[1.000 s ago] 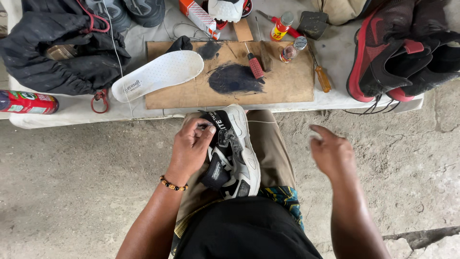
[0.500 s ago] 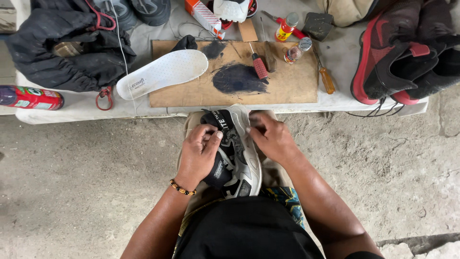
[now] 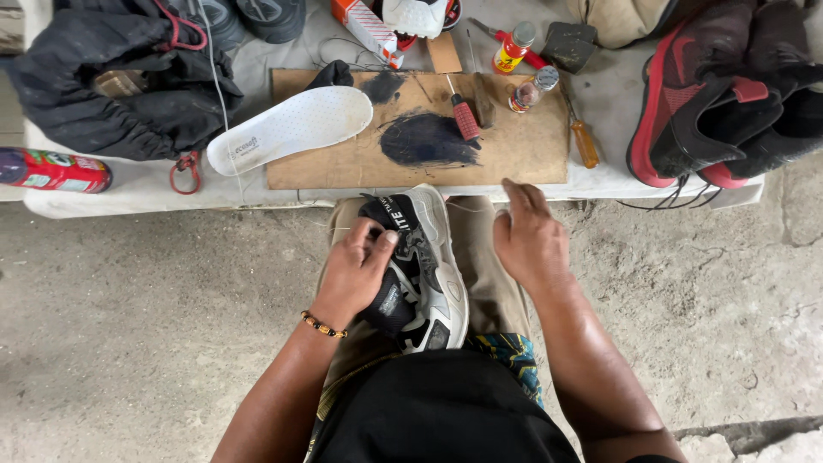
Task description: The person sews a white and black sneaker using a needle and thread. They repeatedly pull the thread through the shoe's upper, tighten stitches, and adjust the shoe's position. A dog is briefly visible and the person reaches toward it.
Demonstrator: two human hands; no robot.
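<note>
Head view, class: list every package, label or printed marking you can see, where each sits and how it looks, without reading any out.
Spray can: lying at the bench's far left, red cylinder, colourful label.
Carton: top centre, long white and orange box.
Small bottle: upright, top centre, yellow-red label, grey cap.
Insole: on the board, white, small print at heel.
Sneaker: on the lap, left hand on it, tongue lettered white.

Black-and-grey sneaker (image 3: 420,257) on lap, left hand (image 3: 356,274) gripping its tongue; right hand (image 3: 527,244) free beside it; white insole (image 3: 291,129) on desk (image 3: 600,176).
</note>
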